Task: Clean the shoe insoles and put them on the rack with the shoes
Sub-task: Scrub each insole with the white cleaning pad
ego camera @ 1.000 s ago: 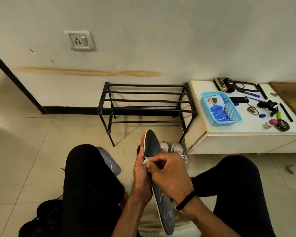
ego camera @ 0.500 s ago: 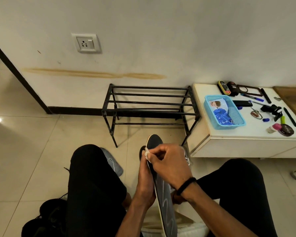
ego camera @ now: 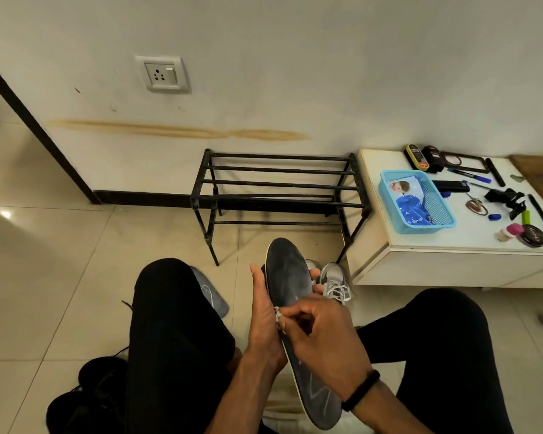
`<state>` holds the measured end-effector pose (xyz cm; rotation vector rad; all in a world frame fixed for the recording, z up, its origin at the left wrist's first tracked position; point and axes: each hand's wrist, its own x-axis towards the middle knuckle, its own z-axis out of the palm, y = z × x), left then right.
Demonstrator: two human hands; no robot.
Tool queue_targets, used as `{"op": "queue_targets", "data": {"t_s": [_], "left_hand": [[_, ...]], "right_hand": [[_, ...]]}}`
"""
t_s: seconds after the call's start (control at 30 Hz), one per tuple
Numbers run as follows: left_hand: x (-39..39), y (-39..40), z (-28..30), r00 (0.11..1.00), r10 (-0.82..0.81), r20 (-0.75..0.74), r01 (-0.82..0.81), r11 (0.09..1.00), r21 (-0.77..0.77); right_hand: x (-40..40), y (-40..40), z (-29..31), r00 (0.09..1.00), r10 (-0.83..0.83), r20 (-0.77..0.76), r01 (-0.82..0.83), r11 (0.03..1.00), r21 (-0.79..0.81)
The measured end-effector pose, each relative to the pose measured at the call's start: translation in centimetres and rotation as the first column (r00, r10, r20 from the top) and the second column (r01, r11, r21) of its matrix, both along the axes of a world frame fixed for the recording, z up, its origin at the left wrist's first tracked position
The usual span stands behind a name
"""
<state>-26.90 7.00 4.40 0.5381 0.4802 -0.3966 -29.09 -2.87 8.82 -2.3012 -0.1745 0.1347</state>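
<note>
1 spare insole lies on the floor beside my left knee. My left hand cradles the dark insole from beneath, long axis running away from me toward the rack, which holds 0 shoes. My right hand pinches a white wipe against its midsection. The blue basket holds packets.

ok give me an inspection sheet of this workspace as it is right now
surface: beige tiled floor.
job's things: dark insole held up over the lap; second insole on the floor; grey shoes by the black rack, whose bars hold nothing.
clutter: blue basket, pens and small items on the white cabinet.
grippers: left hand grips the insole; right hand pinches a small white wipe against it.
cables: nothing seen.
surroundings: stained wall, wall socket.
</note>
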Motion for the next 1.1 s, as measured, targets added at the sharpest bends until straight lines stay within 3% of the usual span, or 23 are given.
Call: {"op": "queue_targets", "data": {"t_s": [0.1, 0.23, 0.53, 0.77, 0.93, 1.1], "left_hand": [[-0.3, -0.1, 0.1, 1.0, 0.028, 0.013, -0.028, 1.0, 0.015], [-0.6, -0.3, 0.0, 0.999, 0.002, 0.054, -0.008, 0.995, 0.101], [-0.1, 0.2, -0.6, 0.998, 0.068, 0.015, -0.068, 0.998, -0.018], [0.0, -0.2, -0.4, 0.998, 0.039, 0.045, -0.041, 0.999, 0.033], [0.0, 0.0, -0.5, 0.997, 0.05, 0.06, -0.055, 0.995, 0.079], [0.3, 0.6, -0.9, 0.995, 0.085, 0.049, -0.088, 0.995, 0.054]], "right_hand": [[2.0, 0.3, -0.6, 0.992, 0.01, 0.129, 0.008, 0.99, -0.142], [4.7, -0.2, -1.3, 0.989, -0.031, 0.144, 0.065, 0.968, -0.241], [0.5, -0.8, -0.7, 0.992, 0.126, 0.009, -0.125, 0.989, -0.082], [4.6, -1.2, -1.4, 0.976, 0.015, 0.219, 0.076, 0.912, -0.402], [6.9, -0.7, -2.0, 0.985, -0.049, 0.164, 0.098, 0.946, -0.308], [4.1, -0.9, -1.5, 0.988, 0.149, 0.04, -0.138, 0.968, -0.212]]}}
